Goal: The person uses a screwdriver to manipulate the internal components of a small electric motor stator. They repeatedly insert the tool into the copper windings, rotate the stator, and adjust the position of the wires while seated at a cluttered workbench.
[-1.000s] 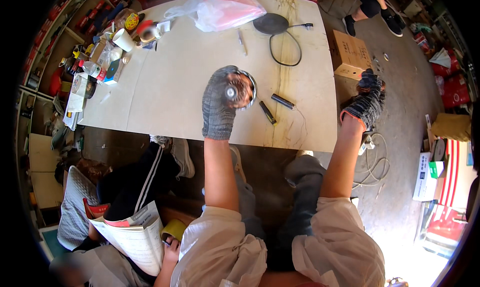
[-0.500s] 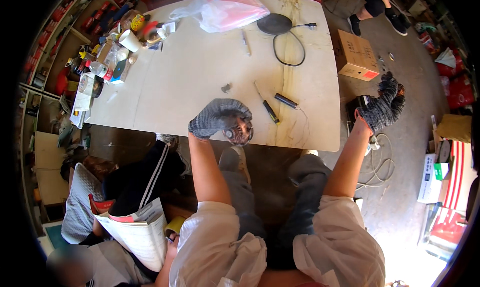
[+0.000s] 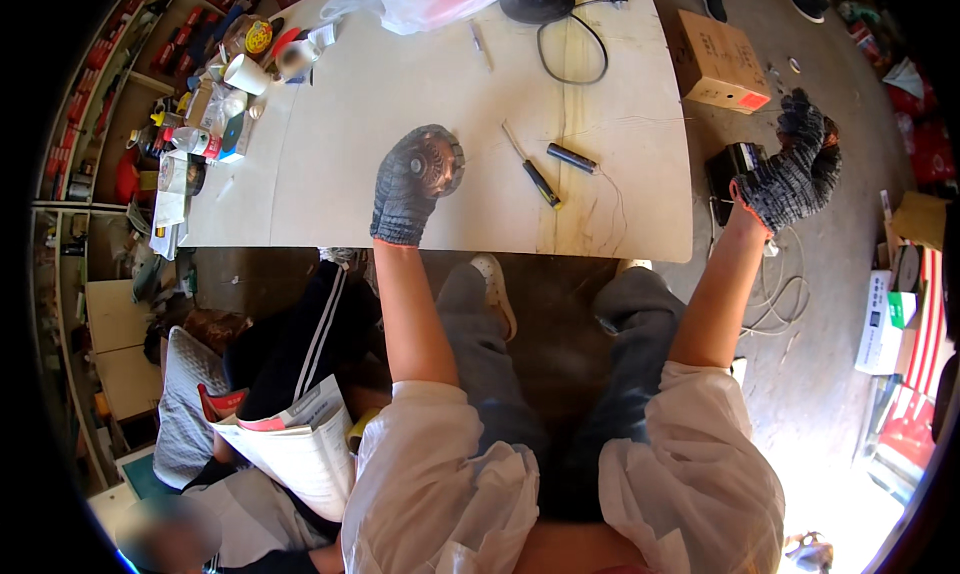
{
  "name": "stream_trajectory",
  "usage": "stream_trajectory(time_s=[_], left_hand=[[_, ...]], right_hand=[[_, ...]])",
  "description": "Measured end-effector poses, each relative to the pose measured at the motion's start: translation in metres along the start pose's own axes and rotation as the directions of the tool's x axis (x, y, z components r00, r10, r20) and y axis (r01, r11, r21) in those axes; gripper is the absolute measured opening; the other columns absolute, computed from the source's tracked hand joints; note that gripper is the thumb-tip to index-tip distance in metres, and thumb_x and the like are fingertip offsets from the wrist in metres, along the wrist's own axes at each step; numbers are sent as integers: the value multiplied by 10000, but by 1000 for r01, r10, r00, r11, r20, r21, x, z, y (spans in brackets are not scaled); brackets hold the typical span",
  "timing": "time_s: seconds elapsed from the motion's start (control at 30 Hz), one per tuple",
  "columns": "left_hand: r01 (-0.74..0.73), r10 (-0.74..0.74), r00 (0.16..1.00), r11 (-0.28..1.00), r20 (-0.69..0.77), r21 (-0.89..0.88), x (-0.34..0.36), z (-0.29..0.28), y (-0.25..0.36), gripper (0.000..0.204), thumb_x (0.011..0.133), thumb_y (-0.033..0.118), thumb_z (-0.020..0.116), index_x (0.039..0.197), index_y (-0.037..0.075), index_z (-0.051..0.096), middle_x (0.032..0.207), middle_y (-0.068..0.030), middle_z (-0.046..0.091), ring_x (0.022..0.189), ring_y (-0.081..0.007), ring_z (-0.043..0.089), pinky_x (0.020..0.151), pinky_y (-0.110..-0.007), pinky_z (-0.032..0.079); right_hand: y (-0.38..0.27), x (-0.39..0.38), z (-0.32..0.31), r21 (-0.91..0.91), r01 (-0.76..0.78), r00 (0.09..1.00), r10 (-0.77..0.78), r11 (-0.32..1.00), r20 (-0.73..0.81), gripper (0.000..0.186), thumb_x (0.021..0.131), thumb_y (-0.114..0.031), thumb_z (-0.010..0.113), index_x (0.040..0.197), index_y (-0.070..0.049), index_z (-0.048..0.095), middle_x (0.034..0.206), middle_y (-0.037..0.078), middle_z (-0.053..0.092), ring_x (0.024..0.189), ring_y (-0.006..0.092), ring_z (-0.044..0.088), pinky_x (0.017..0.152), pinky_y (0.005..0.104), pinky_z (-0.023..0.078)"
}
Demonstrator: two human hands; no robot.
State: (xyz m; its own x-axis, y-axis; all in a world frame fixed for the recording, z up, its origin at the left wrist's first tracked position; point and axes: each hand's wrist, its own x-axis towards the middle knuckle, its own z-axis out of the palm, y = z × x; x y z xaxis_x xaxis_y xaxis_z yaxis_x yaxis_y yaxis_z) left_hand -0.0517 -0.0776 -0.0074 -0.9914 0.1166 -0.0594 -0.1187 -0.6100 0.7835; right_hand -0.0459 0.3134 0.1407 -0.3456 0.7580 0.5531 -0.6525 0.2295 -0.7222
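Note:
Over the near edge of the table (image 3: 330, 164), my left hand (image 3: 396, 196) in a grey knitted glove is closed round a round copper-wound motor part (image 3: 436, 164). Its ringed face with a hub shows; fingers cover the rest. Off the table's right side, my right hand (image 3: 793, 182), gloved alike, has its fingers bent round a small coppery piece (image 3: 831, 132), mostly hidden. Between the hands lie a screwdriver (image 3: 541, 183) with a black and yellow handle and a black cylinder (image 3: 572, 158) trailing thin wires.
A black disc-shaped device (image 3: 537, 3) with a plugged cable lies far back beside a plastic bag (image 3: 430, 2). Bottles and a paper cup (image 3: 246, 75) crowd the left. A carton (image 3: 718, 62) and a dark box (image 3: 735, 164) stand right. Another person (image 3: 250, 504) sits at my left with papers.
My left hand has risen farther over the table and turned, so the part's round face shows more. My right hand has shifted outward to the right. The whole view has tilted slightly.

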Motion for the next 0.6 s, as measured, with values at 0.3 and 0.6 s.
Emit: stream_trajectory(time_s=[0.3,0.6], left_hand=[[38,79,970,886,-229,463,-4,10,-22,281,880,147,497,1123,42,593,1022,-82,630,948,-202,612,821,-316,515],[237,-99,869,943,-485,233,11,26,-31,275,910,248,473,1092,101,617,1020,-78,643,851,-184,618,674,-339,520]], right_hand=[[-24,-9,-7,63,-179,982,175,982,73,139,842,-76,561,892,22,645,838,88,674,731,135,606,679,236,456],[-34,-22,-6,35,-274,951,266,961,156,153,854,-64,551,904,48,643,848,100,676,745,160,626,703,254,480]])
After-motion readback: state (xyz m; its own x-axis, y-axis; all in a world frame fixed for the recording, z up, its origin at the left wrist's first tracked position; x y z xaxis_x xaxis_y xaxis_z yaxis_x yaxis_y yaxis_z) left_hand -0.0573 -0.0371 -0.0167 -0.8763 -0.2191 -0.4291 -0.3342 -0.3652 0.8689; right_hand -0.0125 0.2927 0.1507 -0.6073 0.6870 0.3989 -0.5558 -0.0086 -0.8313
